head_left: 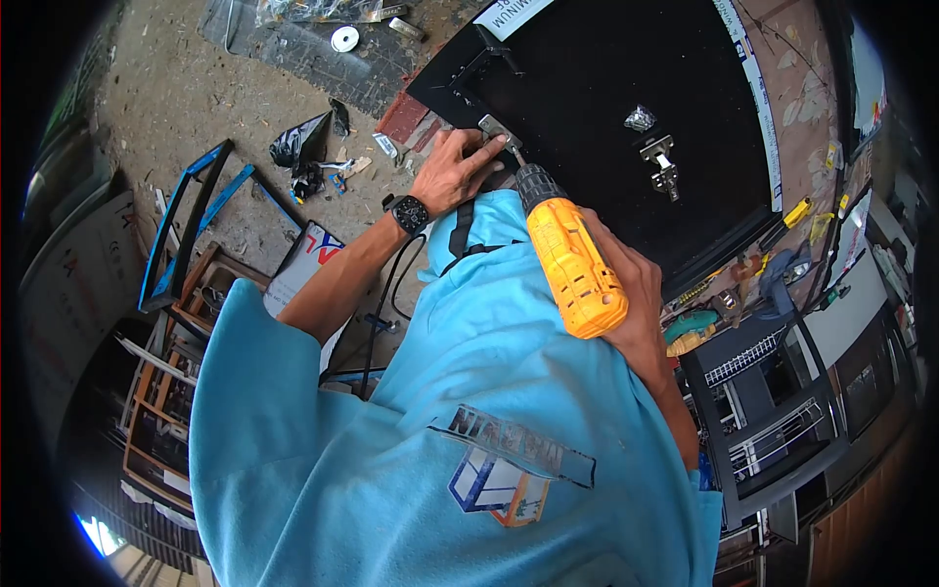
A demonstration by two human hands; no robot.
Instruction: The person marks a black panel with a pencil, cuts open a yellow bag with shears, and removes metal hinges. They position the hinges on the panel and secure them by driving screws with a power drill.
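My right hand [631, 269] is wrapped round the grip of a yellow cordless drill [572, 259]. The drill's black chuck points up and left, and its bit reaches a small metal hinge [499, 130] at the near edge of a black panel [587, 88]. With the fingers of my left hand [453, 171], which wears a black watch, I pinch and steady that hinge close to the bit tip. Another metal hinge [662, 166] lies on the panel, beside a small clear bag of hardware [640, 118].
Left of me, a blue and black frame [181, 225] leans near wooden frames. Black plastic scraps [298, 142] and a white roll [344, 39] lie on the dirty floor. At right are scattered tools, a green-handled one [693, 325] among them, and dark metal frames [773, 421].
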